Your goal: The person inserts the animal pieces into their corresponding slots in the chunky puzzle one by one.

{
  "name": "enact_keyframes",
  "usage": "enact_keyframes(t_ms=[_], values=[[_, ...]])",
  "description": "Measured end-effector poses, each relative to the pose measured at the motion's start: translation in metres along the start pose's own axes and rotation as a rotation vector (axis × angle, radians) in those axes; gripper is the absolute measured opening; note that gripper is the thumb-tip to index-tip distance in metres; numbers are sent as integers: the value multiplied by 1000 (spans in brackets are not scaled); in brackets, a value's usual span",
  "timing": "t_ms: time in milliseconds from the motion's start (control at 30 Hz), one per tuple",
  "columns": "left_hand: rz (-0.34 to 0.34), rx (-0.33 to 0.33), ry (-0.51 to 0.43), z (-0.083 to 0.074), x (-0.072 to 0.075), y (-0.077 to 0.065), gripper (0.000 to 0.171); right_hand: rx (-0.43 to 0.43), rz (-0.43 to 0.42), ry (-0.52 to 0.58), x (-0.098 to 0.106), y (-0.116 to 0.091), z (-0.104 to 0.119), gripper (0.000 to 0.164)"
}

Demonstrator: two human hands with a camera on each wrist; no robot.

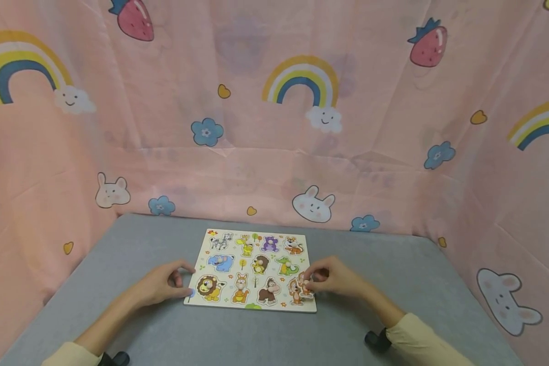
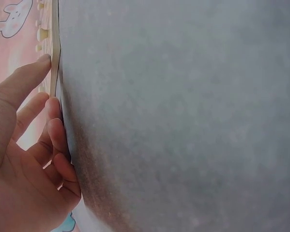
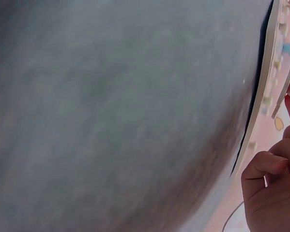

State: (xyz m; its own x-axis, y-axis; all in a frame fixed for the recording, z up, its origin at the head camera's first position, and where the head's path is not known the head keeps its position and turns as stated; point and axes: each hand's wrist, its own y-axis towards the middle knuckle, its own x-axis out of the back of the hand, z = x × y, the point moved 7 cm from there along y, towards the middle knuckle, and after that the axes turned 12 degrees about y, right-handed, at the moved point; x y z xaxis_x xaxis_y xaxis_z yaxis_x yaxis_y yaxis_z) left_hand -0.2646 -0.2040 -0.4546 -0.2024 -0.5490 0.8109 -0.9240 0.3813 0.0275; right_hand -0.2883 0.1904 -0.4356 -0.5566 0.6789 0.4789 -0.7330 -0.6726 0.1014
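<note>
A wooden animal puzzle board (image 1: 249, 297) lies on the table with knobbed pieces in it, among them a lion (image 1: 209, 288), a kangaroo (image 1: 240, 290) and a gorilla (image 1: 268, 292). My left hand (image 1: 162, 284) is at its left edge, the thumb and index fingertip touching it a little apart. Over the lower right corner my right hand (image 1: 336, 277) pinches a brown monkey puzzle piece (image 1: 305, 288). In the right wrist view this piece (image 3: 285, 89) appears edge-on, tilted and raised off the board. Beside it shows a matching monkey picture (image 1: 295, 292) on the board.
The grey table (image 1: 347, 330) extends around the board on all sides. A pink printed curtain (image 1: 251, 168) hangs behind the table and along both sides. Each wrist carries a black strap-on device (image 1: 377, 340).
</note>
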Motion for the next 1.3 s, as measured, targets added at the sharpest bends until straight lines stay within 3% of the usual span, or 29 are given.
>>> enact_keyframes(t_ms=[367, 1300], values=[[0, -2, 4, 0, -1, 1, 45, 38, 47, 59, -16, 11, 3, 6], [5, -2, -9, 0, 0, 1, 45, -65, 26, 36, -24, 13, -3, 6]])
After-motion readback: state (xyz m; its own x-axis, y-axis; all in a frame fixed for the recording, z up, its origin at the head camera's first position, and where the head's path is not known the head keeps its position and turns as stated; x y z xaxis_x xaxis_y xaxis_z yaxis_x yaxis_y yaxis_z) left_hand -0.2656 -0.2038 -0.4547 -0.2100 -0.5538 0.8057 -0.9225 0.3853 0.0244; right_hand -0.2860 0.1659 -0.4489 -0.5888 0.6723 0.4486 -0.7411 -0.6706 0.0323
